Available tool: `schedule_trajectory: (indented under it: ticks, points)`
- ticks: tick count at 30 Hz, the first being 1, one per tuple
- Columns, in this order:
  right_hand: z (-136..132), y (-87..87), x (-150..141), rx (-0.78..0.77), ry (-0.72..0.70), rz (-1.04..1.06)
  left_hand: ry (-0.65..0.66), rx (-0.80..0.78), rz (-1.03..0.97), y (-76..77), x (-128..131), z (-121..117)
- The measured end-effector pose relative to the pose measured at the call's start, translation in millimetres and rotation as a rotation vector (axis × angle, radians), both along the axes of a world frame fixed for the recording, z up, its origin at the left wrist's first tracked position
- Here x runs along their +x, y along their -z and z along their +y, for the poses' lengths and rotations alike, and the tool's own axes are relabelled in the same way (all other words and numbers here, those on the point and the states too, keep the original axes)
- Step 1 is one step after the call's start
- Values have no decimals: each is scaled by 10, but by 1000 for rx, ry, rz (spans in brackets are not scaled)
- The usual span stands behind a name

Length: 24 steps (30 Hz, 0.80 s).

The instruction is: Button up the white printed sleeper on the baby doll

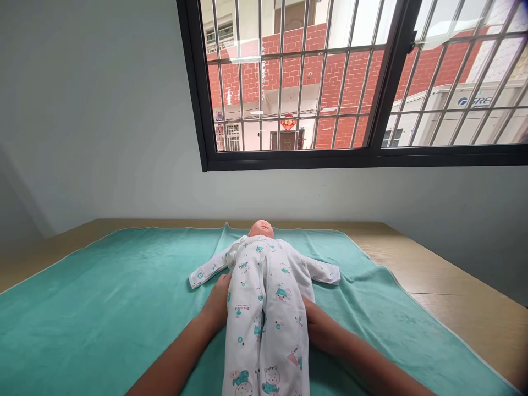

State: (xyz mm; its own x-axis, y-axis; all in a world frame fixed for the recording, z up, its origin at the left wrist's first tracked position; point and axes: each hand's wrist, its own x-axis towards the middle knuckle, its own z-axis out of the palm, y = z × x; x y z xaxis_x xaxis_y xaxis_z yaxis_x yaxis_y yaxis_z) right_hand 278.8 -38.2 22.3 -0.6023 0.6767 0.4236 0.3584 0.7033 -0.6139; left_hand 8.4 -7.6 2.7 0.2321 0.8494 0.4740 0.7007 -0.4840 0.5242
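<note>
A baby doll [262, 227] lies on its back with its head toward the wall. It wears a white printed baby outfit [280, 308], whose sleeves spread out to both sides. The trouser legs stretch toward me and run out of the bottom of the view. On the left side of the outfit, at about hip height, is my left hand [218, 302], its fingers hidden behind the cloth. My right hand [313, 319] is at the opposite side, partly under the cloth, and its fingers are hidden too. How firmly either hand grips cannot be seen.
A turquoise blanket [124, 308] lies beneath the doll, with some folds on the right. It covers much of a wooden table [466, 297], whose surface shows at both sides. Behind stand a pale wall [103, 110] and a barred window with a black frame [289, 160].
</note>
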Motion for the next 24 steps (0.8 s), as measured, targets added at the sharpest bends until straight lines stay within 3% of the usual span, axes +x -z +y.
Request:
schedule_trajectory:
  ticks: [5,9,17,21,24]
  points:
    - [-12,-50,5,98,-15,-115,46,214,316,-98,-161,-68]
    - [-19,-11,5,227,-49,-186,93,338,480,-153,-383,-252]
    - [67,183,54,392,-1,-199,137,306,461,-52,-424,-514]
    - [84,230,99,479,-40,-244,214,271,530,-124,-404,-567]
    - [13,152,102,474,-66,-250,237,259,523,-213,-391,-622]
